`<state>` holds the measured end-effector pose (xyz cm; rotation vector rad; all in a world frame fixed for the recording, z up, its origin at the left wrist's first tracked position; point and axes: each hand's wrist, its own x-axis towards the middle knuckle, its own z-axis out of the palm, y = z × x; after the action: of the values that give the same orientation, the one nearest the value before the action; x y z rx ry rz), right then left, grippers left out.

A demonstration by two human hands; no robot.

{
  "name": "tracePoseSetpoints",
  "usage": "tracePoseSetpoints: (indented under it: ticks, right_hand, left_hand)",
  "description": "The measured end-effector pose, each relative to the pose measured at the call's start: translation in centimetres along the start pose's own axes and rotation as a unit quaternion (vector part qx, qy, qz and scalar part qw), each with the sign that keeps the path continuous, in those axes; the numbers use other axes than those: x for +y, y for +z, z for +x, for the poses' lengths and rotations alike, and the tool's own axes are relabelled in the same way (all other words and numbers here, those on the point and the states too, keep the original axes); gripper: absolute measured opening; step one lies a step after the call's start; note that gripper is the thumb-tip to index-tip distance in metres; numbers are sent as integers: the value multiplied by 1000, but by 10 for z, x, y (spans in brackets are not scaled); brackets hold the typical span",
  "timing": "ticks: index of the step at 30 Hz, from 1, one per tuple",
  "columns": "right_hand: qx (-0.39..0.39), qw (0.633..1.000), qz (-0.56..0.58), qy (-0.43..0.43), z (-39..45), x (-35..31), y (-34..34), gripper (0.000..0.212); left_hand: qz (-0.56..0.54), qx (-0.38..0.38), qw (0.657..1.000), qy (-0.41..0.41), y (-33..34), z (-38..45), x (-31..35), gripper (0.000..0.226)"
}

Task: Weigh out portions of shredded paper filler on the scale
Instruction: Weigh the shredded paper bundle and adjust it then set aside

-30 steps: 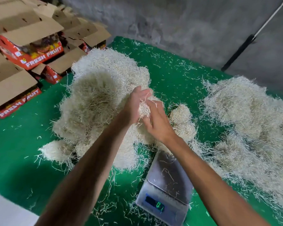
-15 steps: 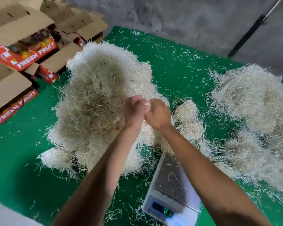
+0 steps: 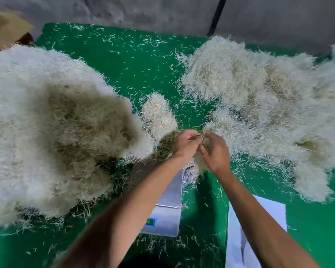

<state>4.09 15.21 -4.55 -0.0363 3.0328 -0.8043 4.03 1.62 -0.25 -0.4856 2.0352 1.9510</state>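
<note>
Bright green mat, flecked all over with pale cream strands. The left pile is off-white at its edges, shading to a duller tan-brown in its hollow. The right pile is cream with straw-yellow patches. The small clump between them is pale beige. The scale is silver-grey, its display glowing green in a blue frame. White sheet at lower right. Grey wall, black pole, brown cardboard at top left.

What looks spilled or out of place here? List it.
Loose paper shreds are scattered all over the green mat between the piles, and the big left pile spills up against the scale, crowding its platform.
</note>
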Motion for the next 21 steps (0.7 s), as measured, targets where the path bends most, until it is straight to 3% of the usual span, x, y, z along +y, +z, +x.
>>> tracePoseSetpoints:
  ticks: [5,9,12,14,15,16,19,21]
  right_hand:
    - [-60,993,-95,26,14,52,8,74]
    - [-83,989,-96,72,27,76,24,79]
    - [-70,987,-110,93,44,88,22,68]
    - [-69,987,-95,108,52,99,15,50]
    - [-59,988,-64,125,53,105,11,49]
    - [-42,988,-21,148,54,112,8,52]
    - [-4,974,92,206,49,118,-1,65]
    - [24,971,112,208,44,121,-5,63]
  left_hand:
    - [188,-26,980,-67,48,32,-38,53]
    - [421,-76,899,-89,70,40,-80,91]
    - [498,-53,866,-5,72,41,-94,75]
    - [581,5,808,97,66,49,-92,56]
    - [615,35,777,131,61,56,-87,53]
    - [626,52,767,133,56,64,-80,54]
    - [566,18,823,47,46,82,-70,64]
    - [514,-20,857,44,51,82,-73,67]
